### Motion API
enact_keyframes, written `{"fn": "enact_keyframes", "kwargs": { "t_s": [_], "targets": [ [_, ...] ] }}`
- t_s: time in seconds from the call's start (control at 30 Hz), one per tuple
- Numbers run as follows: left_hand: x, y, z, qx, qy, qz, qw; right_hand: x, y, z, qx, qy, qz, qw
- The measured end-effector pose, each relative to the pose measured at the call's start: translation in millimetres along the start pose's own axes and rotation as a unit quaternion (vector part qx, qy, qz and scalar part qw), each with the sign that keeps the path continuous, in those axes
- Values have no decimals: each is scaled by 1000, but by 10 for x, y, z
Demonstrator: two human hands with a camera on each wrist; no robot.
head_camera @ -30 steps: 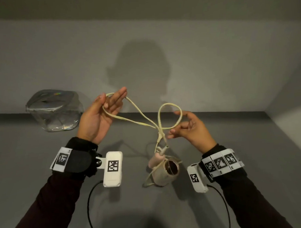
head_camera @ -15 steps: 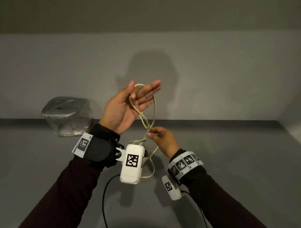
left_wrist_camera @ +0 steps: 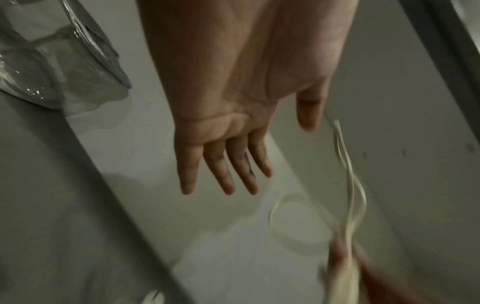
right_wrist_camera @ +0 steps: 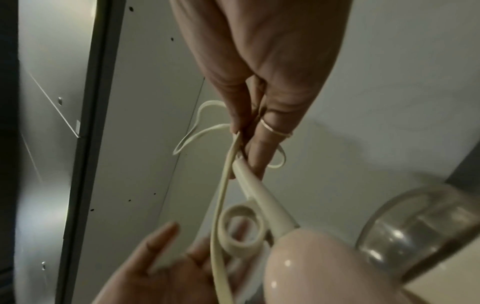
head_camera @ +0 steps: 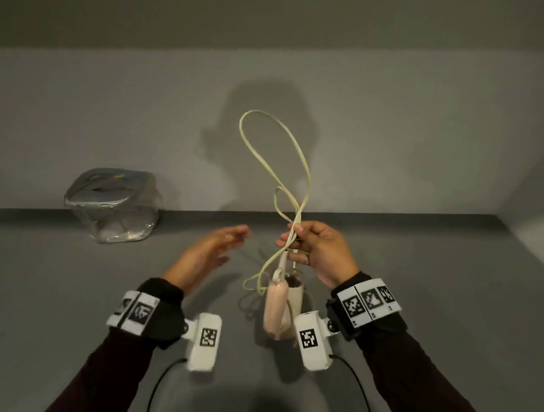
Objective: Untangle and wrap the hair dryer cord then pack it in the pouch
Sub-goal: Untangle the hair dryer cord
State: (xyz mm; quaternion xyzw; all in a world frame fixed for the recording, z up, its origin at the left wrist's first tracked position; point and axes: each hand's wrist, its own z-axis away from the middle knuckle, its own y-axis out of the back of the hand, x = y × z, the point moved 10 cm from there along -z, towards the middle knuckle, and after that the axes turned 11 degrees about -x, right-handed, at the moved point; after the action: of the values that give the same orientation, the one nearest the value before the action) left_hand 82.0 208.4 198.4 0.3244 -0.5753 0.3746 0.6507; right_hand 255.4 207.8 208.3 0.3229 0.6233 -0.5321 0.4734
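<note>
Cream-coloured and flat, the hair dryer cord (head_camera: 294, 162) now stands up as one tall loop above the right hand (head_camera: 320, 253), whose thumb and fingers pinch the crossed strands together near where the cord leaves the dryer. Half a second ago that loop lay over the left hand (head_camera: 210, 254); now the left hand has let go and hovers just beside it, fingers straight and spread, holding nothing. To my eye that means the tangle is mostly cleared and the gathered loop has passed to the right hand, so winding can begin. The pale pink, glossy hair dryer (head_camera: 276, 307) hangs below the right hand, apparently just above the grey tabletop (head_camera: 421, 293), with a slack bight of cord beside it that could still snag. The clear plastic pouch with a zipped top (head_camera: 113, 208) stands well apart at the back left against the wall, and looks closed.
</note>
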Motion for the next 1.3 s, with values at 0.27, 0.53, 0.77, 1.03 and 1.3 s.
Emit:
{"fn": "enact_keyframes", "kwargs": {
  "t_s": [0.27,0.53,0.77,1.03,1.3],
  "targets": [
    [-96,-403,20,92,-72,-168,979,-235,118,44,7,37,-5,999],
    [-201,-869,5,-17,-29,-26,999,-219,-11,22,31,32,-85,995],
    [-432,-581,-174,63,40,-346,935,-158,-68,92,2,12,-91,996],
    [-297,-88,-241,171,40,-226,958,-101,160,220,34,9,10,999],
    [205,566,-148,228,-34,-134,964,-176,845,442,119,9,536,836]
  ]
}}
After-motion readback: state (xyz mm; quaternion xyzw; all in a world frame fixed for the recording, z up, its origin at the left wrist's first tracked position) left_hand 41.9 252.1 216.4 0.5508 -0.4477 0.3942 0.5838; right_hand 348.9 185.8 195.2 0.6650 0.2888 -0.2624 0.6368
